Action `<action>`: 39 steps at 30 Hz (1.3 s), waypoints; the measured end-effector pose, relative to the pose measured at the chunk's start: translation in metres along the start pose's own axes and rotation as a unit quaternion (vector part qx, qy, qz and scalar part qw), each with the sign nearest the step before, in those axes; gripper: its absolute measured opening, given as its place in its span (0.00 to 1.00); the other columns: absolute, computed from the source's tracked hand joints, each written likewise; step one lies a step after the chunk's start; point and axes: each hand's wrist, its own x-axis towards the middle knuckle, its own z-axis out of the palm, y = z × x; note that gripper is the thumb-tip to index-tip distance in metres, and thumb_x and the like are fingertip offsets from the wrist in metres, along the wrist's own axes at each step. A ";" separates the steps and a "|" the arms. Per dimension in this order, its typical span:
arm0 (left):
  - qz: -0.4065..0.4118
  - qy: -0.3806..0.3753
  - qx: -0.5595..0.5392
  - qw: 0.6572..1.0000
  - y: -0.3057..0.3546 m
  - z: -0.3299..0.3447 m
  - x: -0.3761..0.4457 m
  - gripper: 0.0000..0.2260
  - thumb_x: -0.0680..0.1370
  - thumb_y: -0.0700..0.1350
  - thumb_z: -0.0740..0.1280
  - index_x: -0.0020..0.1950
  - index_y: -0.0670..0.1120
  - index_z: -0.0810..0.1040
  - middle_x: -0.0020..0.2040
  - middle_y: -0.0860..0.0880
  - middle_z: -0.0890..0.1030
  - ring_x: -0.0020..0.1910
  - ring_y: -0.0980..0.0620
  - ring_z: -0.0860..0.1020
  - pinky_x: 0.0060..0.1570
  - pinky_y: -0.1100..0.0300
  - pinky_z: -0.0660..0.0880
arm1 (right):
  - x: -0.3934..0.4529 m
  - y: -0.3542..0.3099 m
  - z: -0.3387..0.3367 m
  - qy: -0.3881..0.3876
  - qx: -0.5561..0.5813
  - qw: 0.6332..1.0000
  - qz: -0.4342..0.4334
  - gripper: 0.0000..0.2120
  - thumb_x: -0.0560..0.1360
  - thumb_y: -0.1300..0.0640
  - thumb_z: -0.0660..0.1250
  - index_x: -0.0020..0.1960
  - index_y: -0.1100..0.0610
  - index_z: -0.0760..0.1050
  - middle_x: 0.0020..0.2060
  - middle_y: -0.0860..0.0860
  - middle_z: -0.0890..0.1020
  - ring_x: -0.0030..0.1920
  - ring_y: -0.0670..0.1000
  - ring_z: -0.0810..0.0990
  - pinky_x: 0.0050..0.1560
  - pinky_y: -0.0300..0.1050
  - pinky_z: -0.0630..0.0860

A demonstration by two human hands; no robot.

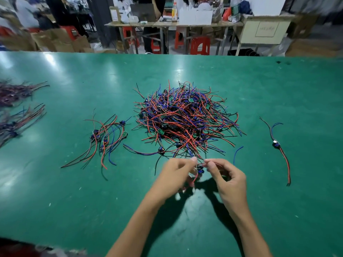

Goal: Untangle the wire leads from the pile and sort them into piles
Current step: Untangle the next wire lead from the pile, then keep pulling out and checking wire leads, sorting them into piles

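Note:
A big tangled pile of red, blue and black wire leads (185, 117) with small green boards lies mid-table. Just in front of it, my left hand (176, 173) and my right hand (226, 175) each pinch wires of one lead (199, 168), a small blue part hanging between them above the table. A small sorted pile of leads (105, 140) lies to the left. One single lead (277, 145) lies apart at the right. A loose lead (146, 152) trails from the big pile's front left.
The green table (74, 201) stretches wide around my arms. Two more blurred wire bundles (13, 110) sit at the far left edge. Beyond the far edge stand red stools, cardboard boxes, tables and people.

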 end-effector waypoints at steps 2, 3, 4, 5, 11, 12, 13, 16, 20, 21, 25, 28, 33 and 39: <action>-0.035 -0.035 -0.090 0.995 0.005 0.009 0.000 0.15 0.83 0.55 0.64 0.50 0.46 0.85 0.45 0.47 0.87 0.33 0.53 0.81 0.30 0.62 0.72 | 0.000 -0.002 -0.004 0.002 0.022 1.000 -0.012 0.04 0.76 0.54 0.72 0.48 0.48 0.86 0.44 0.49 0.88 0.44 0.47 0.86 0.46 0.37 0.78; -0.037 -0.036 -0.121 0.991 0.005 0.010 -0.001 0.14 0.83 0.53 0.65 0.53 0.45 0.85 0.47 0.46 0.87 0.34 0.52 0.82 0.32 0.62 0.74 | -0.001 -0.002 -0.005 0.000 0.035 0.999 -0.015 0.04 0.75 0.54 0.73 0.49 0.50 0.86 0.45 0.50 0.88 0.45 0.48 0.86 0.46 0.38 0.79; -0.030 -0.035 -0.142 0.989 0.004 0.010 -0.003 0.13 0.83 0.51 0.65 0.55 0.44 0.85 0.48 0.45 0.87 0.35 0.51 0.82 0.34 0.62 0.75 | -0.001 -0.001 -0.006 0.000 0.045 0.999 -0.014 0.04 0.75 0.54 0.74 0.48 0.51 0.86 0.46 0.51 0.88 0.46 0.49 0.86 0.46 0.41 0.79; -0.018 -0.036 -0.152 0.988 0.003 0.010 -0.004 0.12 0.82 0.49 0.66 0.56 0.43 0.84 0.48 0.45 0.87 0.36 0.51 0.81 0.36 0.62 0.76 | 0.000 -0.001 -0.006 0.007 0.053 0.999 -0.011 0.04 0.75 0.54 0.74 0.48 0.52 0.87 0.47 0.52 0.87 0.47 0.50 0.85 0.46 0.41 0.79; 0.028 -0.114 -0.140 0.983 -0.004 -0.006 -0.017 0.10 0.83 0.44 0.65 0.60 0.46 0.84 0.50 0.47 0.85 0.35 0.53 0.77 0.37 0.63 0.75 | 0.002 0.001 -0.003 0.083 0.044 0.996 -0.004 0.01 0.72 0.50 0.75 0.43 0.46 0.85 0.38 0.46 0.86 0.38 0.42 0.81 0.41 0.36 0.75; 0.031 -0.124 -0.143 0.981 -0.004 -0.008 -0.018 0.10 0.84 0.44 0.64 0.61 0.46 0.83 0.50 0.47 0.85 0.33 0.54 0.75 0.34 0.65 0.73 | 0.002 0.001 -0.003 0.088 0.038 0.995 -0.008 0.01 0.72 0.49 0.75 0.43 0.45 0.84 0.37 0.46 0.85 0.37 0.42 0.80 0.40 0.35 0.75; 0.034 -0.133 -0.151 0.979 -0.004 -0.009 -0.019 0.11 0.84 0.43 0.63 0.62 0.46 0.83 0.51 0.47 0.85 0.31 0.55 0.73 0.32 0.66 0.71 | 0.002 0.001 -0.002 0.092 0.040 0.995 -0.008 0.01 0.72 0.49 0.75 0.43 0.45 0.84 0.36 0.45 0.85 0.36 0.41 0.79 0.39 0.35 0.74; 0.041 -0.158 -0.199 0.966 -0.001 -0.014 -0.019 0.13 0.84 0.40 0.61 0.65 0.43 0.81 0.54 0.45 0.84 0.30 0.56 0.69 0.30 0.68 0.68 | 0.002 0.001 0.001 0.098 0.068 0.993 -0.002 0.02 0.73 0.52 0.74 0.42 0.46 0.84 0.34 0.46 0.84 0.34 0.43 0.78 0.37 0.34 0.74; 0.034 -0.172 -0.263 0.949 0.002 -0.019 -0.018 0.15 0.83 0.33 0.58 0.68 0.36 0.76 0.58 0.39 0.83 0.32 0.56 0.72 0.32 0.67 0.69 | 0.003 0.000 0.002 0.093 0.081 0.992 0.012 0.04 0.74 0.53 0.73 0.42 0.49 0.85 0.31 0.49 0.82 0.32 0.43 0.77 0.36 0.33 0.73; 0.028 -0.171 -0.278 0.945 0.003 -0.018 -0.017 0.15 0.82 0.33 0.57 0.67 0.35 0.76 0.58 0.38 0.83 0.33 0.56 0.72 0.32 0.67 0.70 | 0.003 -0.001 0.002 0.094 0.084 0.992 0.015 0.04 0.74 0.52 0.73 0.42 0.50 0.85 0.31 0.49 0.82 0.32 0.43 0.77 0.35 0.34 0.73; 0.020 -0.172 -0.302 0.937 0.006 -0.018 -0.019 0.13 0.80 0.36 0.61 0.59 0.40 0.83 0.59 0.35 0.82 0.34 0.53 0.74 0.34 0.65 0.71 | 0.003 -0.002 0.002 0.102 0.093 0.990 0.022 0.06 0.74 0.52 0.73 0.42 0.54 0.84 0.30 0.51 0.81 0.31 0.45 0.77 0.35 0.35 0.73; 0.031 -0.180 -0.290 0.939 0.006 -0.019 -0.020 0.15 0.78 0.35 0.66 0.65 0.37 0.78 0.64 0.31 0.78 0.40 0.50 0.80 0.42 0.63 0.77 | 0.002 -0.002 0.002 0.099 0.095 0.990 0.026 0.09 0.75 0.50 0.73 0.42 0.55 0.84 0.30 0.51 0.81 0.32 0.46 0.76 0.35 0.36 0.72; 0.032 -0.173 -0.286 0.942 0.010 -0.022 -0.023 0.19 0.78 0.36 0.67 0.69 0.37 0.76 0.66 0.36 0.79 0.56 0.42 0.83 0.52 0.58 0.79 | 0.002 -0.001 0.001 0.098 0.106 0.988 0.048 0.11 0.78 0.49 0.69 0.42 0.55 0.84 0.31 0.54 0.81 0.32 0.48 0.75 0.35 0.36 0.72; 0.121 -0.058 -0.217 0.967 0.031 -0.058 -0.028 0.15 0.79 0.46 0.68 0.65 0.44 0.82 0.54 0.46 0.84 0.36 0.58 0.73 0.38 0.69 0.72 | 0.001 -0.002 0.000 0.099 0.137 0.984 0.059 0.11 0.79 0.53 0.67 0.42 0.54 0.85 0.31 0.55 0.82 0.31 0.45 0.76 0.34 0.35 0.72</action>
